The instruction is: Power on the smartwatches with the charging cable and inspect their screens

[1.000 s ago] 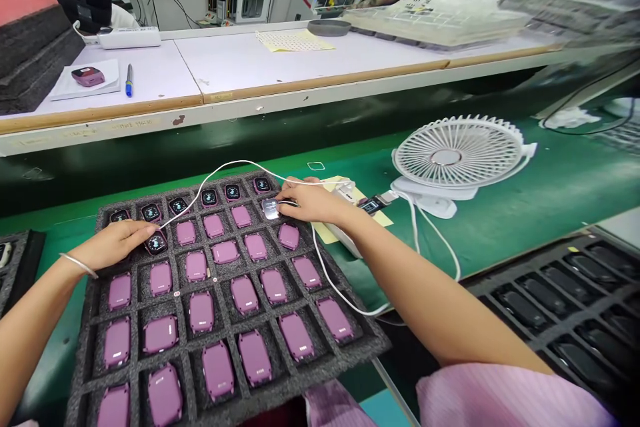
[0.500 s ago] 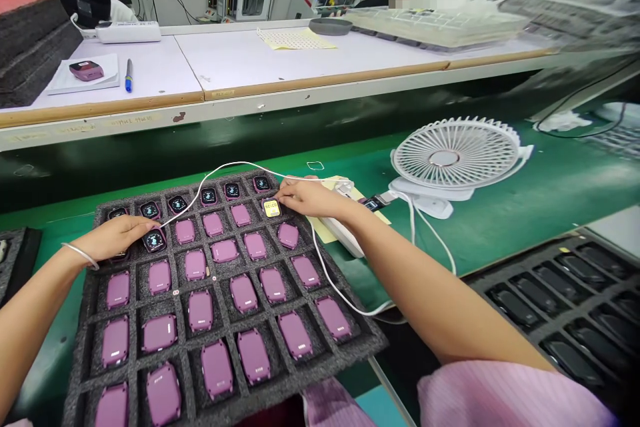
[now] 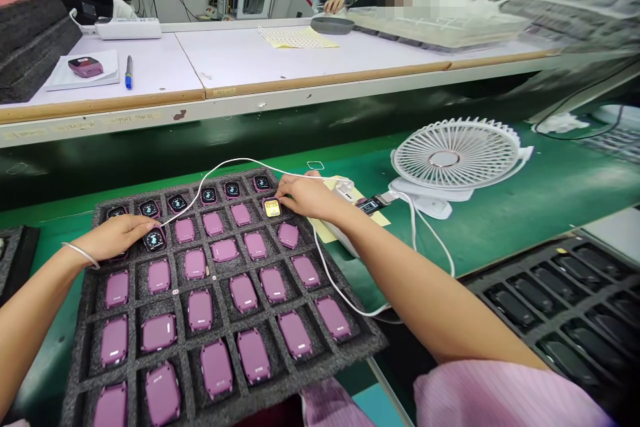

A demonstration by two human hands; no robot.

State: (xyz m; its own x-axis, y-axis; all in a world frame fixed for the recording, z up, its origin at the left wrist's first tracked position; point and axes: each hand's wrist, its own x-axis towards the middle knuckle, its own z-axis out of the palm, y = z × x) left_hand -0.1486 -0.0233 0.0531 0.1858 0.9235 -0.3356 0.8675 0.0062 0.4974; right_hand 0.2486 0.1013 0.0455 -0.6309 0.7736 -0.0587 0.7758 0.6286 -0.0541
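A grey foam tray [image 3: 227, 410] holds several purple smartwatch bodies in compartments, most of them back side up. In its far row, dark screens with lit dials face up. My left hand [image 3: 113, 237] pinches the end of a white cable [image 3: 239, 159] at the edge of a smartwatch with a lit dial [image 3: 155, 239]; the exact contact is under the fingers. At the tray's far right, my right hand [image 3: 307, 195] has its thumb and fingertips closed at the side of a smartwatch with a bright yellow screen [image 3: 272, 207].
Right of the tray are a white power strip [image 3: 345, 240], a small USB meter [image 3: 370, 205] and a white fan [image 3: 450, 157]. Another foam tray [image 3: 545, 333] with dark devices lies at lower right. A raised shelf [image 3: 240, 73] runs behind; a co-worker's hand [image 3: 334, 5] is beyond it.
The yellow smartwatch screen now looks more orange. Both my hands stay in nearly the same place. Beyond the shelf, the co-worker's hand has come up into view.
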